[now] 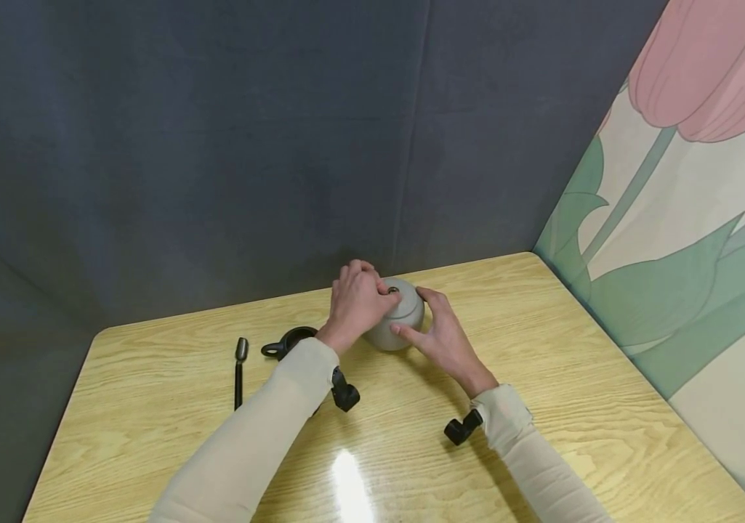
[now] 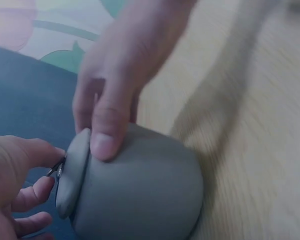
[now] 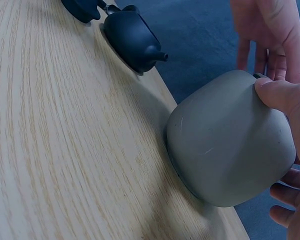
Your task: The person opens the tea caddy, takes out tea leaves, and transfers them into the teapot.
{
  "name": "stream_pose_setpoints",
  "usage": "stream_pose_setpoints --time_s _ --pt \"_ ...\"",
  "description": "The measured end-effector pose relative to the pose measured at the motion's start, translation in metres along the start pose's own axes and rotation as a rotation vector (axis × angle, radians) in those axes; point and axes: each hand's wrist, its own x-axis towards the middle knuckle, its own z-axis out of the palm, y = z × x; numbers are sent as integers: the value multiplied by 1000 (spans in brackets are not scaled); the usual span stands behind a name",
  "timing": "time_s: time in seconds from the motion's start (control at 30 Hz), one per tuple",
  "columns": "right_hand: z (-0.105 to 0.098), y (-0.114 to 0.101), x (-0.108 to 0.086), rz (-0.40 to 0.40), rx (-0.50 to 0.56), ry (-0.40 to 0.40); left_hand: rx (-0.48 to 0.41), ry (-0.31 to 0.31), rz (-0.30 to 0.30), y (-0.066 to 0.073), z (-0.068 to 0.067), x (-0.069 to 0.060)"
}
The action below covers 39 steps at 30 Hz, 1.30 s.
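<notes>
A grey lidded jar [image 1: 390,335] stands on the table near its back edge. The left hand [image 1: 357,301] is over the jar's top, and its thumb and finger pinch the small metal ring [image 2: 54,169] on the lid [image 2: 74,172]. In the left wrist view the lid sits on the jar's mouth; whether a gap shows between them I cannot tell. From the right side, the right hand [image 1: 444,340] holds the jar's body, thumb on the near wall and fingers round the far side. Part of the lid is hidden behind the left hand in the head view.
Left of the jar is a small black pot [image 3: 132,40], partly covered by the left forearm in the head view. A black-handled scoop [image 1: 241,350] lies farther left. Behind the wooden table [image 1: 169,363] hangs a dark curtain [image 1: 248,160]; a flower-patterned wall [image 1: 686,276] borders the right.
</notes>
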Motion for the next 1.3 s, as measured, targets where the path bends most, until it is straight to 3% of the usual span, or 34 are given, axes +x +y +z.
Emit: stream_pose_setpoints --time_s 0.17,0.27,0.8,1.0,1.3 --pt "1 0 -1 -6 -4 5 -142 -36 -107 1 -1 0" --pt "1 -1 -1 -11 -7 7 -165 -46 -135 2 -2 0" --pt "3 1 0 -8 -11 10 -79 -34 -62 6 -11 4" --pt "3 2 1 -11 -7 8 -87 6 -47 11 -17 4" --pt "3 3 3 -13 -14 10 -5 51 64 14 -23 1"
